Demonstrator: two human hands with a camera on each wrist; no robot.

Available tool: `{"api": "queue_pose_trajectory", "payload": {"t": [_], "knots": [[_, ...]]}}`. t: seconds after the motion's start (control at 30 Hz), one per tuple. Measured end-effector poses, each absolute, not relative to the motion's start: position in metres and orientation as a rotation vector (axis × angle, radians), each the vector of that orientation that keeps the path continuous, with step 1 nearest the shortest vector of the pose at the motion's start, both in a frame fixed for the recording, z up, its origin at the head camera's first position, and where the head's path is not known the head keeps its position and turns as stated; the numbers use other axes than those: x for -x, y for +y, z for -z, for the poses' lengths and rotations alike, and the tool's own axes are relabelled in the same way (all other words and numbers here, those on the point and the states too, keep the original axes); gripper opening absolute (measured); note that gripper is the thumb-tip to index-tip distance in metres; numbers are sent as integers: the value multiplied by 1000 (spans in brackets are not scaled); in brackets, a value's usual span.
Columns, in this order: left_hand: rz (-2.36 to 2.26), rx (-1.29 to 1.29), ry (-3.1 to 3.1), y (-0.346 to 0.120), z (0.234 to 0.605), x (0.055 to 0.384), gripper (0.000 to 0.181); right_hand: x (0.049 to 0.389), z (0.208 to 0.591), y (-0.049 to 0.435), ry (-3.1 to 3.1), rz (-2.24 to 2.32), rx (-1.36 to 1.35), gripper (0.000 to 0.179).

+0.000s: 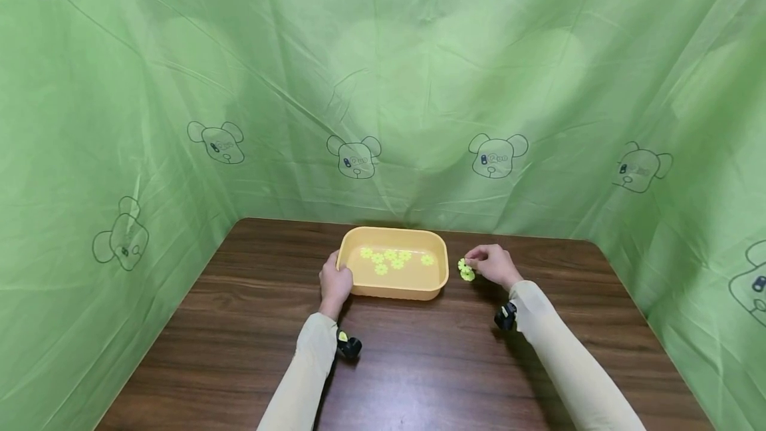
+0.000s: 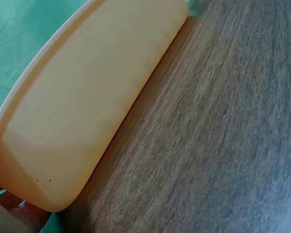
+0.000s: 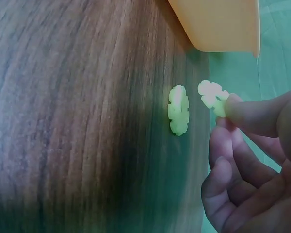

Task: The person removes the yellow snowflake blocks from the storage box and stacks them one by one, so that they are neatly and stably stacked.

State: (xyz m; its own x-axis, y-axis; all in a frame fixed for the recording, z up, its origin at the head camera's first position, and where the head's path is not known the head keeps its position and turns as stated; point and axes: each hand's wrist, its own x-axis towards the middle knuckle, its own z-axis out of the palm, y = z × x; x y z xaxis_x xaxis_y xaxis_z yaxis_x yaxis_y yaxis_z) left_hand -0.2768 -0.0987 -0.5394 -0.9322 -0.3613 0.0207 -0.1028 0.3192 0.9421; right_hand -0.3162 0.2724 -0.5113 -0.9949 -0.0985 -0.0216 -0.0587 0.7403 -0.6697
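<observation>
**Seven flowers in the tray, two beside it, one of those pinched**

Starting at the left on my head feed, I have the first of two pale sleeves (image 1: 305,368) coming in over the tabletop's (image 1: 395,364) near edge, with a black wrist camera (image 1: 350,347) at its cuff. The left hand (image 1: 335,285) is clamped on the left end of the tray (image 1: 395,293), its thumb at the rim. There is one tray, yellow and rectangular with rounded corners, upright near the middle of the tabletop's far edge.

Inside it I count seven yellow-green flower pieces (image 1: 390,255): six gathered from the left end to the middle, and one by itself toward the right end.

Just beyond the tray's right end I count two more. A loose flower piece (image 3: 178,110) lies on the tabletop, near the far edge and well short of the far right corner. Next to it is a pinched flower (image 3: 212,94), which my right wrist feed shows between thumb and fingertip of the right hand (image 1: 492,265). The two hands are well apart, with the tray between them.

Farther right, the second sleeve (image 1: 565,351) carries another wrist camera (image 1: 505,316). Green cloth (image 1: 419,85) hangs behind and along both sides, with six outlined bear heads across its lower part.
</observation>
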Motion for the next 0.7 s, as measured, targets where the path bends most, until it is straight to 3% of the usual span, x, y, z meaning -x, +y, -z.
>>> {"api": "queue_pose_trajectory", "payload": {"t": [0.7], "knots": [[1639,-427,-2352,-98,543,275,49,310,530,277,2914,994,100,15]]}}
